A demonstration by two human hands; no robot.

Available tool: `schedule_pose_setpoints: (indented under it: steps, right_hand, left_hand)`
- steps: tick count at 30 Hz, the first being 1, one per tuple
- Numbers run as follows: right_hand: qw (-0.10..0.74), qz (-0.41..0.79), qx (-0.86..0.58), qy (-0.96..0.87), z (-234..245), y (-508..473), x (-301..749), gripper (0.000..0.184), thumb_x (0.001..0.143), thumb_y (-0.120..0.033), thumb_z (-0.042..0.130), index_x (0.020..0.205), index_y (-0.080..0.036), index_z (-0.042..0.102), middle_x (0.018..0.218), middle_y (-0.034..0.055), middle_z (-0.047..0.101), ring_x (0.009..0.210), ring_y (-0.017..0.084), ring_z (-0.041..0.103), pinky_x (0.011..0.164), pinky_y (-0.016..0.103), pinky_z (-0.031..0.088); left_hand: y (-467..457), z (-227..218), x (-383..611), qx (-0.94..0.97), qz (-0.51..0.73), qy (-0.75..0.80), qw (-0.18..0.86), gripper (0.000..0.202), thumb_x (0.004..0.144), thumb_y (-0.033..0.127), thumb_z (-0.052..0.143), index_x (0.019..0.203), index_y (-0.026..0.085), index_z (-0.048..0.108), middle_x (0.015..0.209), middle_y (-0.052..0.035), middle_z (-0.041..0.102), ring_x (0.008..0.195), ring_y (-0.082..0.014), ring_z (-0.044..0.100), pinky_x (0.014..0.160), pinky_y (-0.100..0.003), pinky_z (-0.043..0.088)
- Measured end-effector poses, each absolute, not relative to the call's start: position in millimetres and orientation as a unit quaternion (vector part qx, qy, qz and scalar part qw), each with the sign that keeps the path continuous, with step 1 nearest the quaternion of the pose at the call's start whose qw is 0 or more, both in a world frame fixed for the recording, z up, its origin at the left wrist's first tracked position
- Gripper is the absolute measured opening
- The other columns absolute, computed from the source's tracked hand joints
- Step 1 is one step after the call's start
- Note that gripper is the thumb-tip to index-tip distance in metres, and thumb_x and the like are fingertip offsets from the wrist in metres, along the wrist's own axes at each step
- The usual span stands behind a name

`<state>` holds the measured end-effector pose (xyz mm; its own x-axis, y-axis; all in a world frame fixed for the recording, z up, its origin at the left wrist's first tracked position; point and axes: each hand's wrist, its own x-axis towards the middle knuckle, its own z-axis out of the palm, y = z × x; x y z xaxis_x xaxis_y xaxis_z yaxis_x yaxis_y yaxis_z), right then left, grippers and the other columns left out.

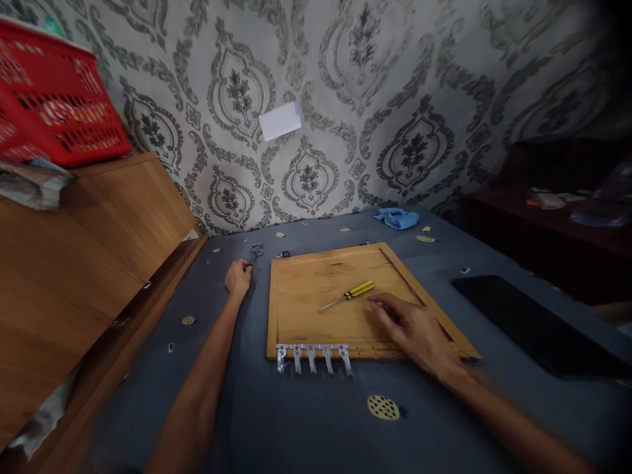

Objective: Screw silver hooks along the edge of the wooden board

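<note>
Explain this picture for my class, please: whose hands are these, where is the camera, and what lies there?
There is no machine: these are one person's bare hands, filmed from a camera worn on the head. On a patterned blue-grey cloth lies a wooden board, bearing a yellow-and-black screwdriver. Metal hooks line part of its near edge. The left hand is at small metal pieces left of the board; whether it grips one is unclear. The right hand is by the screwdriver but not gripping it; anything tiny in its fingers cannot be made out.
</note>
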<state>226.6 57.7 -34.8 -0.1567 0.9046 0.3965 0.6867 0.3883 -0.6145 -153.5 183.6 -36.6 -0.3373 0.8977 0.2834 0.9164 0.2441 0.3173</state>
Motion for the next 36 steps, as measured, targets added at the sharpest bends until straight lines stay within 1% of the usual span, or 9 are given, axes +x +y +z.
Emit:
schedule_pose_setpoints:
  steps: [8,11,15,21,26,30,36]
  right_hand:
    - [0.367,0.147,-0.536,-0.746,-35.0,58.1,227.2,0.039,0.093,-0.041,0.042,0.099,-0.017,0.071,0.068,0.0055,0.072,0.055,0.021,0.065,0.054,0.032,0.046]
    - [0.365,0.149,-0.537,-0.746,-35.2,58.6,227.5,0.039,0.092,-0.04,0.041,0.099,-0.017,0.071,0.07,0.0055,0.074,0.054,0.02,0.065,0.053,0.031,0.046]
    - [0.366,0.148,-0.537,-0.745,-36.8,60.0,227.7,0.039,0.092,-0.041,0.042,0.097,-0.017,0.072,0.072,0.0056,0.075,0.059,0.02,0.067,0.055,0.03,0.047]
    - [0.371,0.145,-0.538,-0.743,-37.8,60.1,227.1,0.037,0.091,-0.039,0.043,0.095,-0.016,0.072,0.067,0.0046,0.073,0.054,0.019,0.065,0.053,0.029,0.046]
    - [0.372,0.146,-0.534,-0.745,-37.5,59.5,227.3,0.038,0.091,-0.039,0.043,0.097,-0.017,0.073,0.074,0.0057,0.076,0.058,0.019,0.068,0.056,0.029,0.049]
    - [0.372,0.141,-0.534,-0.746,-37.9,59.7,228.2,0.037,0.091,-0.039,0.044,0.096,-0.017,0.073,0.071,0.0055,0.075,0.054,0.019,0.065,0.053,0.029,0.047]
    - [0.368,0.144,-0.535,-0.747,-39.8,60.7,229.1,0.037,0.091,-0.038,0.044,0.098,-0.017,0.073,0.078,0.0064,0.077,0.061,0.02,0.07,0.056,0.029,0.05]
  left_hand:
    - [188.2,-27.9,-155.0,-0.594,-0.185,-0.782,0.028,0.032,0.096,0.035,0.062,0.124,0.019,0.06,0.127,-0.0097,0.062,0.108,-0.0235,0.064,0.09,-0.044,0.056]
    - [191.8,-27.1,-156.9,-0.59,-0.183,-0.785,0.03,0.032,0.096,0.035,0.062,0.124,0.019,0.06,0.127,-0.0098,0.062,0.108,-0.0236,0.064,0.09,-0.044,0.056]
    - [197.3,-29.3,-160.3,-0.575,-0.188,-0.796,0.028,0.033,0.096,0.035,0.063,0.125,0.018,0.06,0.126,-0.0097,0.062,0.107,-0.0236,0.065,0.09,-0.044,0.056]
    - [196.1,-37.3,-165.3,-0.572,-0.199,-0.795,0.026,0.034,0.096,0.035,0.063,0.125,0.018,0.06,0.125,-0.0096,0.063,0.107,-0.0236,0.065,0.089,-0.044,0.057]
    - [191.8,-41.6,-167.2,-0.598,-0.203,-0.775,0.027,0.032,0.097,0.035,0.062,0.124,0.019,0.061,0.127,-0.0098,0.062,0.108,-0.0233,0.064,0.091,-0.044,0.056]
    - [193.1,-44.2,-167.0,-0.609,-0.205,-0.766,0.029,0.031,0.097,0.035,0.062,0.124,0.02,0.061,0.127,-0.0097,0.062,0.108,-0.0232,0.064,0.091,-0.044,0.056]
    - [197.9,-48.2,-172.8,-0.617,-0.211,-0.758,0.018,0.032,0.097,0.035,0.062,0.124,0.018,0.06,0.126,-0.0099,0.062,0.107,-0.0233,0.065,0.09,-0.044,0.056]
